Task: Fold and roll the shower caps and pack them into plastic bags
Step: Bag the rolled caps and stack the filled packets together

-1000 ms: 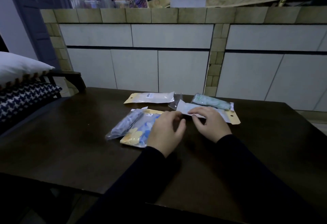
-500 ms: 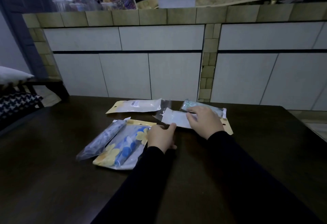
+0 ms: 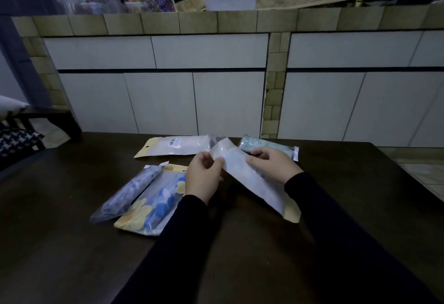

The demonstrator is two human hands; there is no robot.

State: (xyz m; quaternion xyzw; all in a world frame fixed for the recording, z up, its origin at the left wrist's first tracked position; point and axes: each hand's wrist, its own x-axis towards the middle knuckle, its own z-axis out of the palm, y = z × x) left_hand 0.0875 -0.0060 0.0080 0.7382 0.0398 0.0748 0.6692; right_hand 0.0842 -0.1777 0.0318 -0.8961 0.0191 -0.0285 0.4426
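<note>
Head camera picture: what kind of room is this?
Probably a room in a home, maybe by a kitchen: a dark wooden table, a tiled counter holding jars, and a cushioned chair beside it.

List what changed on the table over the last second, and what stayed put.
Both hands, left hand and right hand, took hold of the white plastic bag and lifted it off the table, its yellow end now toward the person. The green rolled cap, the barcode bag and the two packed bags stayed in place.
</note>
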